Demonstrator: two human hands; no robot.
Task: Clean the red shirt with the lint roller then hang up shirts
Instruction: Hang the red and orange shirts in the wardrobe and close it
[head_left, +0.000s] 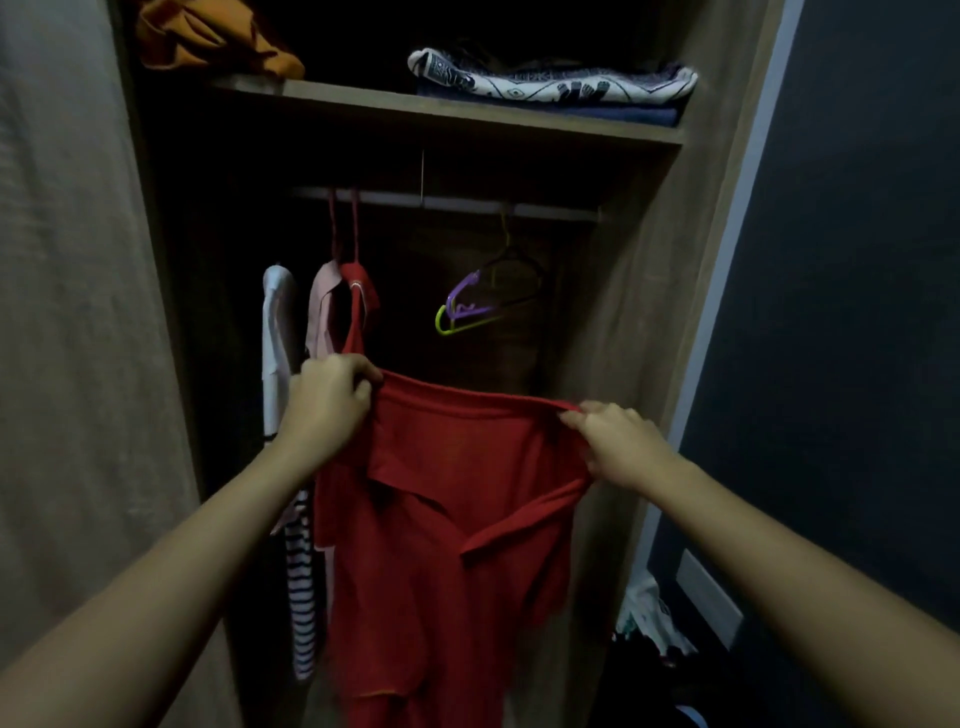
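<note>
A red collared shirt (447, 545) hangs in front of the open wardrobe, stretched between my two hands. My left hand (324, 405) pinches its upper left edge and my right hand (615, 441) pinches the upper right edge. The shirt's top runs up to a red hanger (355, 244) hooked on the metal rail (447, 201). Beside it on the rail hang a pink garment (321, 306) and a white one with a striped part (275, 332). No lint roller is in view.
Several bare hangers, purple, green and black (480, 304), hang at the rail's right. The shelf (467, 117) above carries an orange cloth (208, 36) and folded patterned fabric (550, 83). A dark wall with a white plate (709, 597) is on the right, with clutter (649, 618) below.
</note>
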